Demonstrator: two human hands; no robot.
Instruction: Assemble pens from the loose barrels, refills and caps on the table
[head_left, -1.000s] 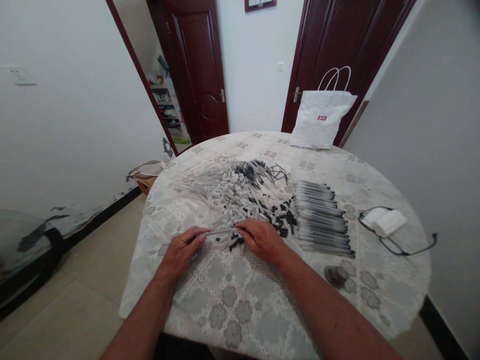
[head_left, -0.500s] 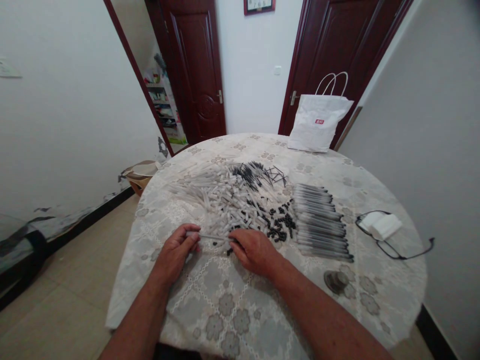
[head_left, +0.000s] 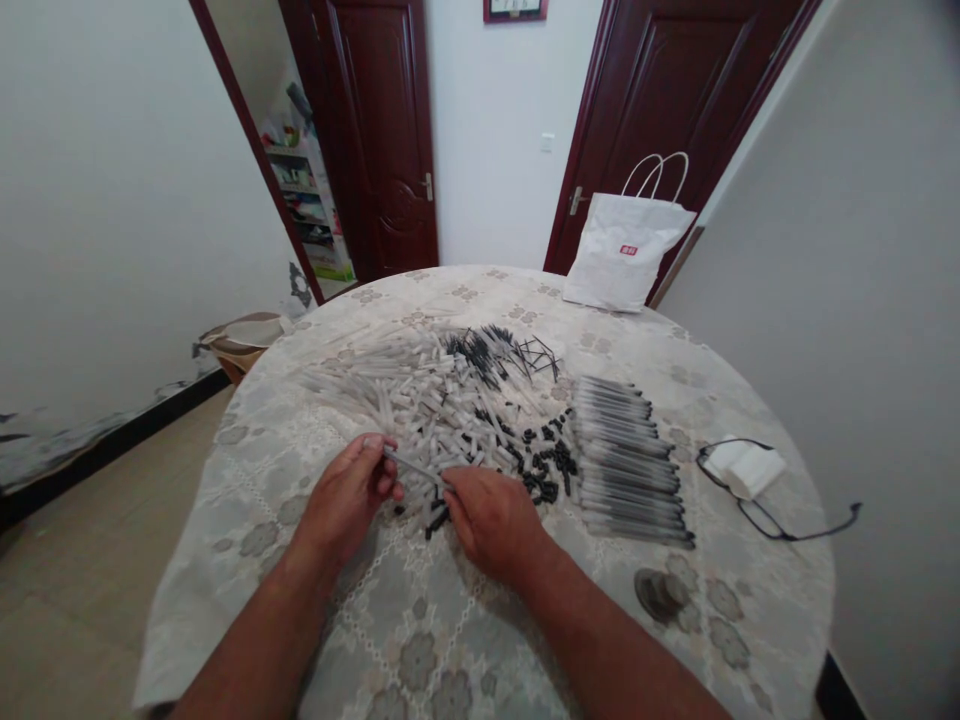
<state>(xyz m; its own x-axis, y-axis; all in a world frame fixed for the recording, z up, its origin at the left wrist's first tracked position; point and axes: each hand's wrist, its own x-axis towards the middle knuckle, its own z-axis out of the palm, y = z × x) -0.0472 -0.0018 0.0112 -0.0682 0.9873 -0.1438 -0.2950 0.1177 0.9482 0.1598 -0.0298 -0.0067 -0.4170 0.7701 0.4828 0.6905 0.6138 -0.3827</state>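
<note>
My left hand [head_left: 349, 495] and my right hand [head_left: 491, 522] both grip one thin grey pen barrel [head_left: 414, 467], held just above the near edge of a heap of loose pale barrels [head_left: 427, 395]. Small black caps [head_left: 546, 468] lie scattered right of my right hand. Thin black refills [head_left: 487, 350] lie at the far side of the heap. A neat row of assembled pens [head_left: 626, 460] sits to the right.
The round table [head_left: 465, 620] wears a floral lace cloth. A white paper bag [head_left: 622, 250] stands at its far edge. Glasses with a white cloth [head_left: 746, 470] lie at the right. Dark red doors stand behind, and a basket [head_left: 240, 340] sits on the floor at the left.
The view has swung left and down. Both hands stay on the barrel, which now tilts with its left end raised; my right hand has slid slightly nearer.
</note>
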